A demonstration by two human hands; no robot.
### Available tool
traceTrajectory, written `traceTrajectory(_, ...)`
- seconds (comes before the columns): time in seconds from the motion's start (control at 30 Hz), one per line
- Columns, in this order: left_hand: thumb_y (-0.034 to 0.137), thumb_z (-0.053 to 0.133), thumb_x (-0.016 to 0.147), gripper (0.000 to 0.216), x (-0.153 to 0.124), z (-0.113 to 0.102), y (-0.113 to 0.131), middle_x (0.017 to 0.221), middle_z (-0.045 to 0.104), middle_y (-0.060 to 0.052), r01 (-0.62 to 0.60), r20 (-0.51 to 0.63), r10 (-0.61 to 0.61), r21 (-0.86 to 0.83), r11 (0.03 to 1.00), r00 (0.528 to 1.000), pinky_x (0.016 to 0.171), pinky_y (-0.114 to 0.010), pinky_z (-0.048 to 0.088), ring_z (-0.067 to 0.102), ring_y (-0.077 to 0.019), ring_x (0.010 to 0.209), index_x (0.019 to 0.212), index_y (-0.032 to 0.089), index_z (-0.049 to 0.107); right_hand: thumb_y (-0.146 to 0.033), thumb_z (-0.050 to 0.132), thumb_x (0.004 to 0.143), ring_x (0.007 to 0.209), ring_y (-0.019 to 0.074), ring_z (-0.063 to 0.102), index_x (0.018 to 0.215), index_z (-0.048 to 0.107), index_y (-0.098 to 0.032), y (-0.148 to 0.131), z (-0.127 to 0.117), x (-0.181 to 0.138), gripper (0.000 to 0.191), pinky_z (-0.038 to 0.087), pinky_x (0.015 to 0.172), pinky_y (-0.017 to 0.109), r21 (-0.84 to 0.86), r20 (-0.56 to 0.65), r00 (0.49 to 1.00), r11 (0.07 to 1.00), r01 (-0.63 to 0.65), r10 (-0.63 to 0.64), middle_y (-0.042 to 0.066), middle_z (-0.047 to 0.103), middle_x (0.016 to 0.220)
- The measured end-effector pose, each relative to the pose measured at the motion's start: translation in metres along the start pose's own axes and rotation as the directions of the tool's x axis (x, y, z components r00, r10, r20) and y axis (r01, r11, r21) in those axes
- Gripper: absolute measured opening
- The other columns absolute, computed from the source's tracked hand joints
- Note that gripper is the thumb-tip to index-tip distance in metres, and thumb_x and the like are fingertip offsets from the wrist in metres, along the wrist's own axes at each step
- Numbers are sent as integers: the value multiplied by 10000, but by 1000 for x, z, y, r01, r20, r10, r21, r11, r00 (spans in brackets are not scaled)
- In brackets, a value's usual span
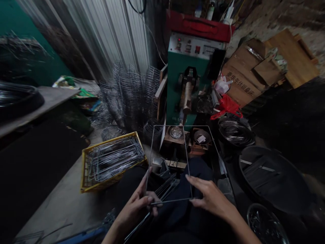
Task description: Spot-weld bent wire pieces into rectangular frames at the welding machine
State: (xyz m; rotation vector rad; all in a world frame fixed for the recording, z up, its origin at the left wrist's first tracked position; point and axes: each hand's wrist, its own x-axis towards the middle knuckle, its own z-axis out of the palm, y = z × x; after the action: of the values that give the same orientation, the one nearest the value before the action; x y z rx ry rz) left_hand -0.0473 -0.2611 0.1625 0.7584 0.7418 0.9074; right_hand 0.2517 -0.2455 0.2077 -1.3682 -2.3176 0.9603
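Note:
A thin rectangular wire frame is held out in front of me, over my lap, its far edge close to a green welding machine. My left hand pinches the frame's near left corner with fingers closed. My right hand grips the near right corner, index finger stretched along the wire. A second wire outline extends to the right of the frame. More wire pieces lie across my lap under the frame.
A yellow crate of wire pieces sits at left. Stacks of wire rings stand behind it. Black tubs and coiled wire are at right, cardboard boxes beyond. A dark bench lies far left.

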Motion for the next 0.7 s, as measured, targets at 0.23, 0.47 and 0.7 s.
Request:
traceTrajectory(0.23, 233, 566, 877, 969, -1, 2, 2, 820, 730, -124, -4, 21, 4, 15, 1000, 1000, 547, -277, 480, 661, -216, 576, 1516, 263, -162, -181, 776, 749, 1316, 221, 484, 1485, 372, -270, 3, -4, 0, 845, 384, 1116, 325, -2, -15, 998, 998, 57, -57, 46, 471, 1462)
traceTrajectory(0.47, 220, 580, 884, 921, -4, 14, 7, 808, 730, -109, -13, -37, 15, 47, 999, 999, 560, -273, 481, 658, -205, 603, 1541, 271, -63, -214, 743, 790, 1314, 219, 486, 1492, 342, -326, -1, -5, -6, 817, 412, 1089, 330, -16, -41, 999, 999, 33, -34, 19, 466, 1469)
traceTrajectory(0.7, 217, 605, 872, 938, -5, 18, 6, 818, 732, -106, -13, -38, 15, 42, 999, 999, 554, -266, 478, 660, -205, 609, 1542, 285, -48, -289, 767, 783, 1299, 226, 502, 1482, 366, -323, -4, -7, -7, 807, 425, 1073, 326, -45, -61, 998, 999, 20, -23, 19, 492, 1449)
